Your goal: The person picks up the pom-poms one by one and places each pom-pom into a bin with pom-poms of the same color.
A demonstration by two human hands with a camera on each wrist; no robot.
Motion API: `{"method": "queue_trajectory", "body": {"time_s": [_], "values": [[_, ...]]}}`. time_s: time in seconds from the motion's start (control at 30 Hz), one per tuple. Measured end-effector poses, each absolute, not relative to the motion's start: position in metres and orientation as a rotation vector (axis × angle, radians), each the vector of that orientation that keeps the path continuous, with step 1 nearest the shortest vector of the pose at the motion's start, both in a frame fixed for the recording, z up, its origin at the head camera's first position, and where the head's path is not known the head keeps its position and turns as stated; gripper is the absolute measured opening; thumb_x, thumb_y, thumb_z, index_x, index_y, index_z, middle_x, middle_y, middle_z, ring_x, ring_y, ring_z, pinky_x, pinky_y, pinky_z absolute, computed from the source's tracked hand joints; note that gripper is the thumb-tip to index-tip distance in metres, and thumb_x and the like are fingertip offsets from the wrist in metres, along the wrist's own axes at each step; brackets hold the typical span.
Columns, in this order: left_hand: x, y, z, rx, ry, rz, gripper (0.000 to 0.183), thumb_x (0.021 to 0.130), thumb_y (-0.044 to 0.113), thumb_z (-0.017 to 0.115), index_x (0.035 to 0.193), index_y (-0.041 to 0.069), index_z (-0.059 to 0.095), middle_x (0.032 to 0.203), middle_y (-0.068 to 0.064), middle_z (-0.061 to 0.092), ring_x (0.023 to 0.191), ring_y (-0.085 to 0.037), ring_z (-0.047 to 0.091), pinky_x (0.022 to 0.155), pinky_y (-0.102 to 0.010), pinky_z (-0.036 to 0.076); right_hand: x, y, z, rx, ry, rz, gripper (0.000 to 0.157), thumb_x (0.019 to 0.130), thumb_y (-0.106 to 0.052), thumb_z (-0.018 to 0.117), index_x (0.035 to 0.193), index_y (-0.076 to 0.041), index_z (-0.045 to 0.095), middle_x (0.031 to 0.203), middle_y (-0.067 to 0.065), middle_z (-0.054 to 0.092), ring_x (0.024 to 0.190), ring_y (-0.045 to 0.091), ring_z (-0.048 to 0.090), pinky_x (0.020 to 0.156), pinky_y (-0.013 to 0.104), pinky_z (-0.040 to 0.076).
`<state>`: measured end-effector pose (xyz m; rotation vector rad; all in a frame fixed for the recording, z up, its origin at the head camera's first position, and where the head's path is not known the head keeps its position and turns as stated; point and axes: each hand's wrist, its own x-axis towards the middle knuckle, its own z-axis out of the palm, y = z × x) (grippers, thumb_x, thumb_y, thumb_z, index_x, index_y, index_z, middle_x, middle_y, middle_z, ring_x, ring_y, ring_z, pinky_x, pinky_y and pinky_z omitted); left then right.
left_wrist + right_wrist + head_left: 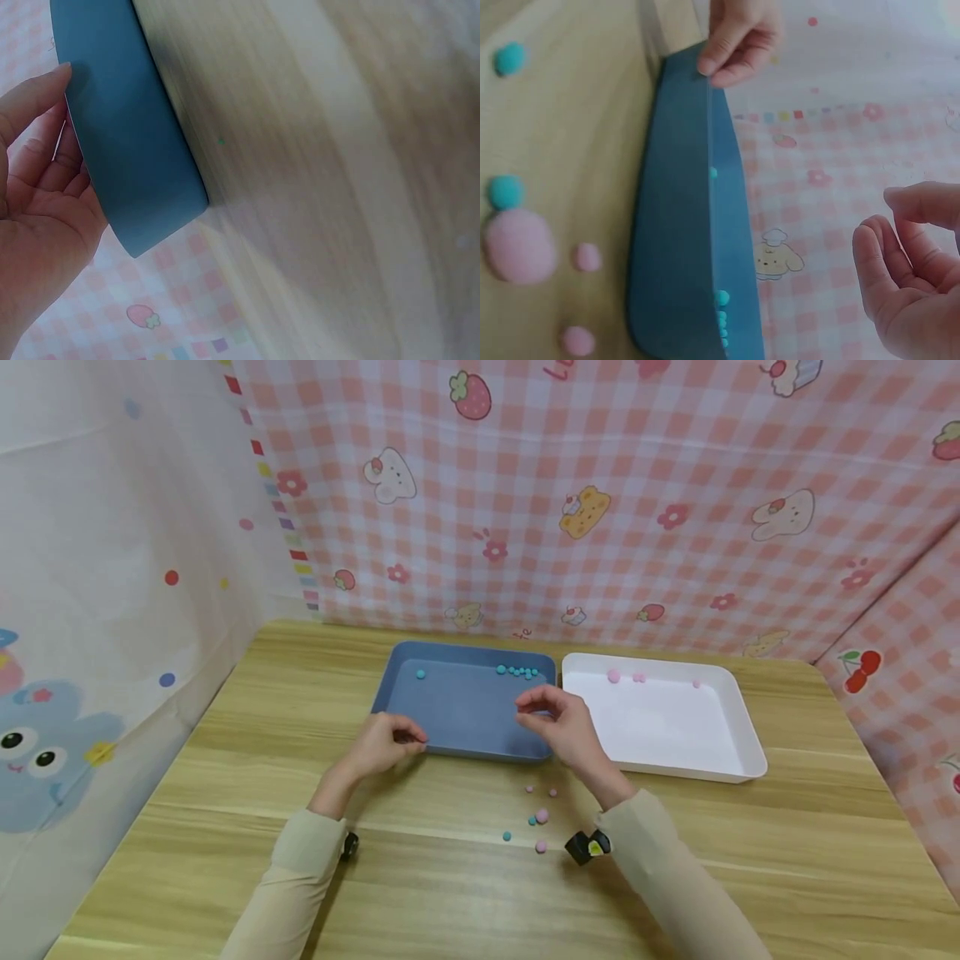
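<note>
My left hand (381, 745) grips the rim of the blue tray (457, 714) near its front left corner; in the left wrist view the thumb (54, 82) lies at the rim's edge. Over the tray's right end hovers my right hand (568, 729), fingers bent, thumb and forefinger apart, and nothing shows between them. Inside the blue tray, several small teal pom-poms (502, 669) cluster at the back right, and one teal pom-pom (421, 674) sits at the back left.
A white tray (667, 727) stands to the right, with several pink pom-poms (614, 676) along its back. In front of the trays, loose pink pom-poms (542, 847) and teal pom-poms (507, 836) lie on the wooden table (435, 893). A checked cloth (510, 460) hangs behind.
</note>
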<state>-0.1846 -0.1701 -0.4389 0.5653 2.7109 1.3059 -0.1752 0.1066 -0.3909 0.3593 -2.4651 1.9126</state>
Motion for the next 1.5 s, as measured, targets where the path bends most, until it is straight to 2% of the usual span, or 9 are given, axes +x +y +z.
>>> {"method": "queue_trajectory", "body": {"time_s": [0.53,0.63,0.87,1.1,1.3,1.5], "values": [[-0.184,-0.171,-0.438,0.578,2.7,1.304,0.005,0.079,-0.003,0.069,0.084,-0.005,0.07,0.079,-0.01,0.068,0.071,-0.015,0.06,0.064,-0.024,0.05,-0.131,0.116,-0.42,0.36,-2.648,1.987,0.017,0.082,0.009,0.065,0.099,0.008,0.062,0.097,0.022,0.062,0.087,0.024,0.063,0.077,0.024,0.052],[-0.184,-0.17,-0.438,0.577,2.703,1.303,0.004,0.079,-0.003,0.069,0.083,-0.004,0.07,0.079,-0.01,0.068,0.07,-0.015,0.06,0.063,-0.023,0.05,-0.124,0.115,-0.428,0.394,-2.685,1.973,0.017,0.081,0.011,0.064,0.097,0.008,0.062,0.096,0.022,0.063,0.087,0.026,0.063,0.074,0.025,0.053],[-0.184,-0.17,-0.437,0.552,2.695,1.301,0.004,0.079,-0.003,0.069,0.083,-0.003,0.071,0.079,-0.011,0.069,0.071,-0.015,0.06,0.064,-0.023,0.05,-0.114,0.115,-0.443,0.504,-2.734,1.944,0.018,0.077,0.014,0.063,0.094,0.008,0.062,0.093,0.021,0.063,0.083,0.024,0.061,0.071,0.023,0.053],[-0.184,-0.171,-0.438,0.576,2.703,1.3,0.004,0.079,-0.003,0.069,0.083,-0.004,0.07,0.079,-0.011,0.068,0.071,-0.016,0.06,0.064,-0.024,0.05,-0.109,0.118,-0.45,0.484,-2.79,1.908,0.021,0.075,0.018,0.061,0.092,0.006,0.063,0.089,0.016,0.062,0.081,0.022,0.06,0.069,0.024,0.053],[-0.184,-0.171,-0.437,0.591,2.708,1.306,0.004,0.079,-0.003,0.07,0.083,-0.005,0.07,0.078,-0.011,0.068,0.07,-0.016,0.06,0.063,-0.023,0.049,-0.108,0.124,-0.449,0.572,-2.817,1.781,0.021,0.074,0.018,0.061,0.091,0.006,0.063,0.089,0.015,0.062,0.079,0.023,0.06,0.07,0.023,0.052],[-0.183,-0.171,-0.437,0.579,2.709,1.306,0.005,0.079,-0.002,0.07,0.083,-0.005,0.07,0.078,-0.011,0.068,0.07,-0.015,0.06,0.063,-0.023,0.049,-0.108,0.126,-0.448,0.645,-2.865,1.45,0.022,0.071,0.017,0.064,0.085,0.001,0.063,0.081,0.009,0.061,0.073,0.018,0.058,0.065,0.023,0.051]]}}
